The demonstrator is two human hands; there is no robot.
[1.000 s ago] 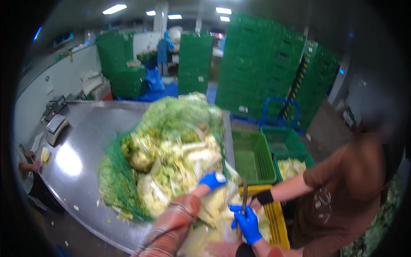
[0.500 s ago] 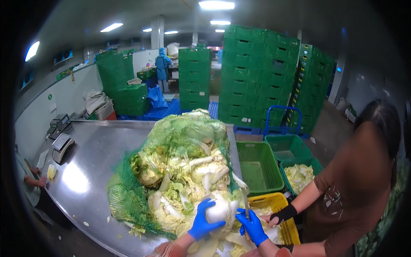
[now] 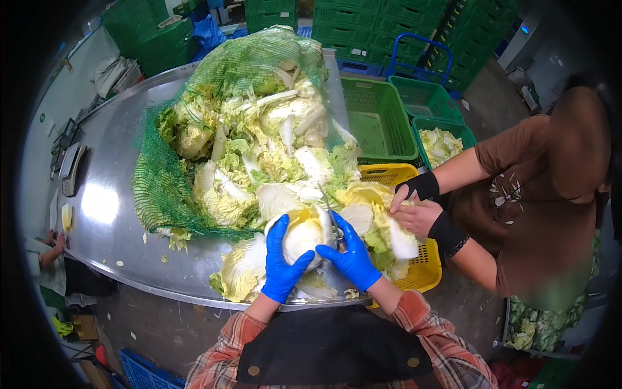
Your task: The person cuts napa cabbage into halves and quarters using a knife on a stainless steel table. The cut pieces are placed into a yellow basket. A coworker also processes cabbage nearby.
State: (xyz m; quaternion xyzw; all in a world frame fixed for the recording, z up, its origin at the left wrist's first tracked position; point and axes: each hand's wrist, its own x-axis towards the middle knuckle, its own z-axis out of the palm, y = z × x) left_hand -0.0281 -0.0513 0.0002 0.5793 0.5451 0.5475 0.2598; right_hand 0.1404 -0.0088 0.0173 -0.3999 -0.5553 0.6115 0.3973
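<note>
A trimmed napa cabbage (image 3: 302,238), its pale cut end toward me, sits at the near edge of the steel table. My left hand (image 3: 280,262), in a blue glove, is wrapped round its left side. My right hand (image 3: 351,256), gloved alike, is closed round a knife (image 3: 333,223) whose thin blade points up and away; its thumb rests on the cabbage. Loose cabbage leaves (image 3: 243,269) lie beside my left hand. Beyond lies a heap of cabbages and leaves (image 3: 259,142), partly inside a green net bag (image 3: 159,194).
At right, a co-worker's hands (image 3: 418,211) hold leafy cabbage over a yellow crate (image 3: 427,262). Green crates (image 3: 382,155) stand beyond it, one with leaves inside. A scale (image 3: 70,168) sits on the table's left, near another person's hand (image 3: 57,245).
My view has tilted down. Both my hands, earlier apart, now meet at the cabbage, the right one with the knife brought in to it. The co-worker's hands have risen with leafy cabbage.
</note>
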